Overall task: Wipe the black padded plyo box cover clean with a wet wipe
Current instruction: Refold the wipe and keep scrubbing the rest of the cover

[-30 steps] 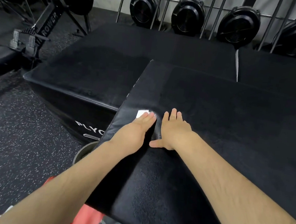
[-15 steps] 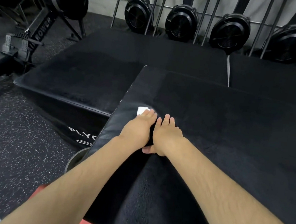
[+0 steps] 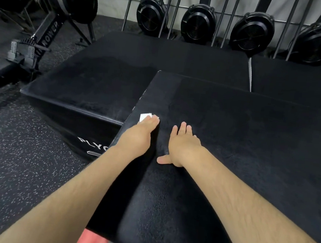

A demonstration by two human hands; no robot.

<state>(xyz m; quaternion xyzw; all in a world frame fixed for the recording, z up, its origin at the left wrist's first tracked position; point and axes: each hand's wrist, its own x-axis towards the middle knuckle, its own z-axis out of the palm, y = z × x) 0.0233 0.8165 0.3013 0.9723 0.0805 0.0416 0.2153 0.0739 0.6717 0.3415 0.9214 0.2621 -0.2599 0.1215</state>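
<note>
Nearest the person, at 6 o'clock, a scrap of coral-red fabric (image 3: 93, 242) shows below the near edge of the black padded plyo box cover (image 3: 232, 144), and both bare forearms reach out over that cover. The cover fills the view from 6 round to 3 o'clock. Its left edge runs away toward 12 o'clock to a far-left corner. Its far edge heads toward 3 o'clock and out of sight, so I cannot tell which way its long axis lies.

The left hand (image 3: 138, 137) lies palm down close to that left edge, its fingers (image 3: 151, 121) straight and pressed together on the wet wipe (image 3: 145, 117). The wipe is a small white folded piece, and its corner pokes out past the fingertips toward 11 o'clock. Just beside that hand, toward 3 o'clock and not touching it, the right hand (image 3: 183, 145) rests flat on the cover. Its fingers are together, its thumb sticks out toward 9 o'clock, and it holds nothing.

At 9 o'clock, lower down, sits a second black padded box (image 3: 80, 86) with white "PLYO" lettering (image 3: 92, 145) on its side, partly hidden by the left forearm and the cover's edge. Speckled rubber floor (image 3: 15, 156) lies at 8 o'clock. Further off, at 1 o'clock, is a third black pad (image 3: 297, 79). A rowing machine (image 3: 47, 30) stands at 10 o'clock, and a row of round black fan housings (image 3: 198, 23) lines the wall at 12 o'clock.
</note>
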